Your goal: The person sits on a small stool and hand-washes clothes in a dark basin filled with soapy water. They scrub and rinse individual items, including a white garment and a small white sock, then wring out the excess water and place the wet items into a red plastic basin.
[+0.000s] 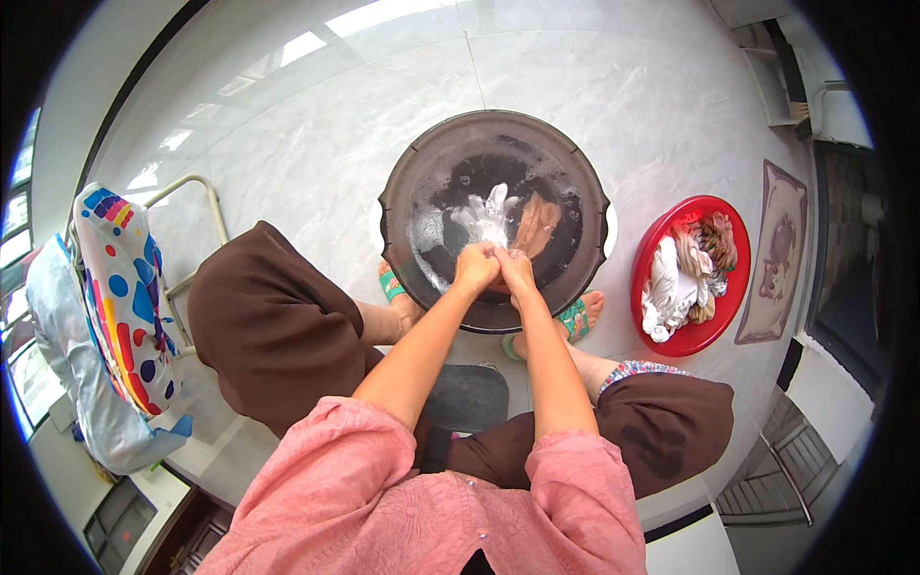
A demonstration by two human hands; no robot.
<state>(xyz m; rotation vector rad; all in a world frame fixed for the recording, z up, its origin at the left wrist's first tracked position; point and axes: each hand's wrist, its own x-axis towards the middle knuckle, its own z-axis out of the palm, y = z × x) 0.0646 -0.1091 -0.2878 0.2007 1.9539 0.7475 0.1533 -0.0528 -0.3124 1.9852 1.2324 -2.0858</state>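
A dark round basin (424, 165) holds soapy water in front of me. My left hand (477, 264) and my right hand (516, 269) meet over its near part, both gripping the cuff end of a wet white glove (486, 215). The glove's fingers spread away from me in the water. Just right of it, a tan piece of fabric (537, 223) lies in the water, close to my right hand. White foam (429, 231) floats at the basin's left side. What lies under my fingers is hidden.
On the right, a red basin (690, 346) holds crumpled white and tan fabric (675, 280). A patterned mat (776, 266) lies beyond it. At left stands a metal-framed rack or chair (208, 201) with colourful dotted fabric (122, 287). My sandalled feet flank the dark basin.
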